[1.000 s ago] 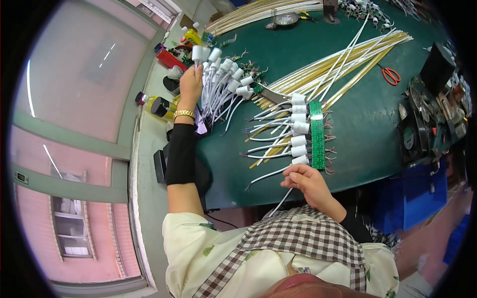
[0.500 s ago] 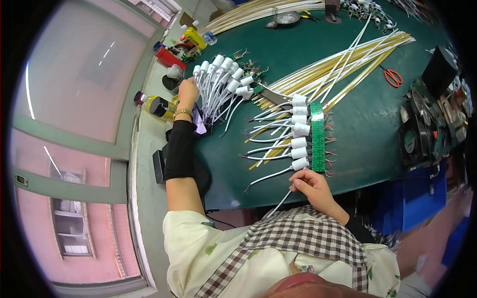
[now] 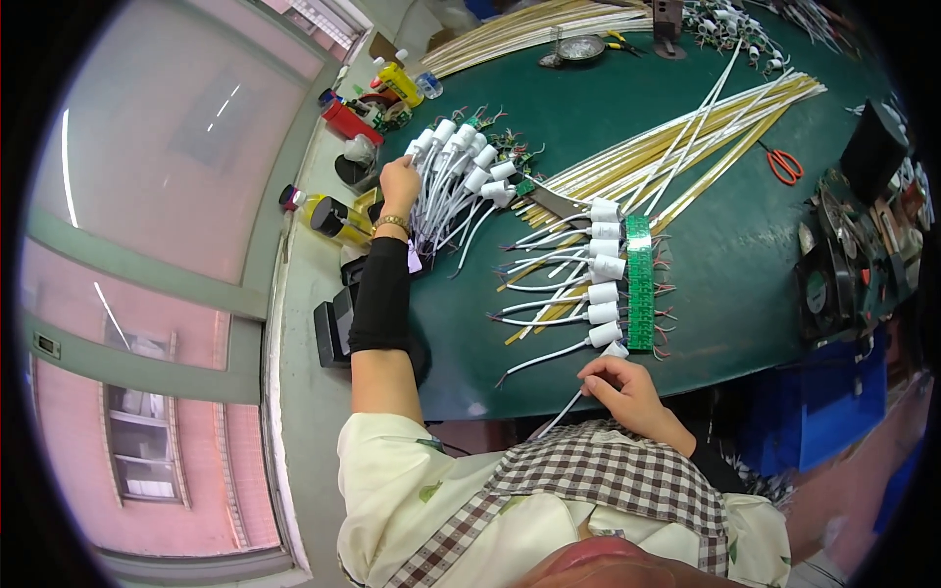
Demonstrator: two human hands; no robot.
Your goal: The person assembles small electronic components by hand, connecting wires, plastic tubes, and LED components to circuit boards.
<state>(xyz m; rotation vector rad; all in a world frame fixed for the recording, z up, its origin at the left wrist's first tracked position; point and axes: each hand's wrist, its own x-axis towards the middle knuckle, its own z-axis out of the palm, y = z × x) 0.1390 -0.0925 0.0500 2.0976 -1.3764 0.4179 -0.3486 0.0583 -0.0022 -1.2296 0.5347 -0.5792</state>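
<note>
My right hand (image 3: 632, 397) pinches a white cable (image 3: 561, 416) below the near end of a green circuit-board strip (image 3: 640, 284). A white cylindrical cap (image 3: 615, 350) shows just beyond its fingertips. Left of the strip, several white caps (image 3: 603, 293) lie in a column, their cables pointing left and thin wires sticking out to the right. My left hand (image 3: 399, 188), wearing a gold bracelet, reaches to a bundle of similar capped cables (image 3: 457, 162). Its fingers close at the bundle's leftmost cap (image 3: 413, 148), partly hidden.
Long white and yellow strips (image 3: 676, 147) lie across the green table (image 3: 725, 323). Orange-handled scissors (image 3: 784, 167) lie to their right. Bottles (image 3: 397, 83) and a red container (image 3: 348, 122) line the left edge. Dark equipment (image 3: 833, 245) stands at right, above a blue bin (image 3: 804, 407).
The whole view has shifted slightly, moving the scene right and down. A white cap now shows above my right fingers. My left hand stays at the bundle's left side.
</note>
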